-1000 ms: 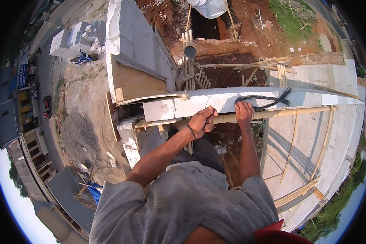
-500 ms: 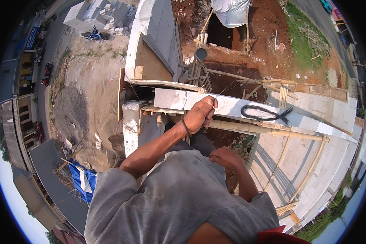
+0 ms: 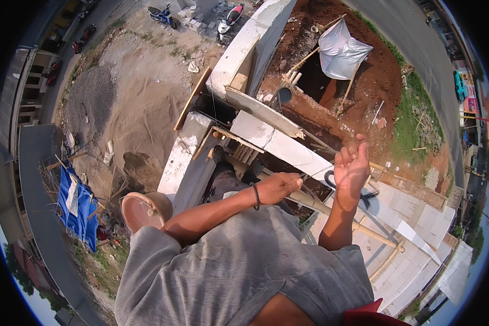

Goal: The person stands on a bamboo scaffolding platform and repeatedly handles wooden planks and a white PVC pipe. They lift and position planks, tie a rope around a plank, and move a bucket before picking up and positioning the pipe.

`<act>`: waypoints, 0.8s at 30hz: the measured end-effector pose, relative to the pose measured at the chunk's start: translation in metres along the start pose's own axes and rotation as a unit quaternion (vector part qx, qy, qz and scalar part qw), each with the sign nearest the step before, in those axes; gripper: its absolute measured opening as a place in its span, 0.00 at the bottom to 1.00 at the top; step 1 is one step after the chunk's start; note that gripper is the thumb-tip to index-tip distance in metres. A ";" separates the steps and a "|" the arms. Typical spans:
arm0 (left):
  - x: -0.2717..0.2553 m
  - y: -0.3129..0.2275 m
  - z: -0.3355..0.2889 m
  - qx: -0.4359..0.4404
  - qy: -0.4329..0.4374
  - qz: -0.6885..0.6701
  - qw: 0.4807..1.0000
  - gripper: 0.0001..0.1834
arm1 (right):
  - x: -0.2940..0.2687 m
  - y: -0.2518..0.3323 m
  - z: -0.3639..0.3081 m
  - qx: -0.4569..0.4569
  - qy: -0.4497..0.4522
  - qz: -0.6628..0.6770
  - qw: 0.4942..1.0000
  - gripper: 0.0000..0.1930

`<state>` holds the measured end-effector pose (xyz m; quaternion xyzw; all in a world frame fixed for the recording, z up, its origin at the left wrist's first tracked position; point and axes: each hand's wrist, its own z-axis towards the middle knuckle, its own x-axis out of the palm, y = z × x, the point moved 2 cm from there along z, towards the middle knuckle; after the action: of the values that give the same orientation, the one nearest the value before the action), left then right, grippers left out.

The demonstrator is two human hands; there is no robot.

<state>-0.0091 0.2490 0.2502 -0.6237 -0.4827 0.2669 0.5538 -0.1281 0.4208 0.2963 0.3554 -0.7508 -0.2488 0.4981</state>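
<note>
sandy lot (image 3: 138, 111) fills the ground far left of both hands, well below. reddish soil (image 3: 388, 76) lies beyond the right hand, same story, low down. pale block wall (image 3: 413, 201) spreads out right of the right hand. white block beam (image 3: 288, 144) runs diagonally just past the hands, from ahead of the left one, behind the right one, and on to its right. silver sheet (image 3: 339, 51) sits far ahead of the right hand, over a pit. blue tarp (image 3: 84, 212) is far left of the left hand. bamboo pole (image 3: 377, 234) passes under the hands, roughly along the beam. orange-brown bucket (image 3: 145, 211) is left of the left hand, near its elbow.

hands are apart, up in front of the body. left hand (image 3: 280, 187): thumb and fingers pinched together on the thin wire (image 3: 317, 171), which stretches toward the right hand. right hand (image 3: 352, 168): raised, fingers half curled; can't tell if it grips the wire. black wire bundle (image 3: 369, 198) is on the beam, partly hidden behind the right wrist. dark band (image 3: 255, 196) on the left wrist.
</note>
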 end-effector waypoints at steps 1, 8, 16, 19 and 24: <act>-0.008 0.001 -0.005 0.021 -0.020 0.026 0.999 0.25 | 0.006 0.008 0.007 0.000 0.018 -0.010 1.000 0.12; -0.047 0.037 -0.055 -0.050 -0.135 0.212 0.967 0.29 | 0.024 0.065 0.046 -0.055 0.066 -0.100 0.991 0.12; -0.069 0.081 -0.089 -0.087 -0.214 0.240 0.943 0.27 | 0.003 0.075 0.083 -0.154 0.024 -0.251 0.955 0.12; -0.088 0.087 -0.105 -0.093 -0.234 0.254 0.934 0.26 | -0.028 0.089 0.106 -0.154 -0.012 -0.226 0.962 0.12; -0.118 0.084 -0.123 -0.083 -0.247 0.256 0.931 0.25 | -0.094 0.077 0.147 -0.062 -0.034 -0.229 0.971 0.09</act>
<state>0.0773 0.0965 0.1766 -0.6839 -0.4486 0.5047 0.2764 -0.2625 0.5451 0.2427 0.4778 -0.6487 -0.4144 0.4233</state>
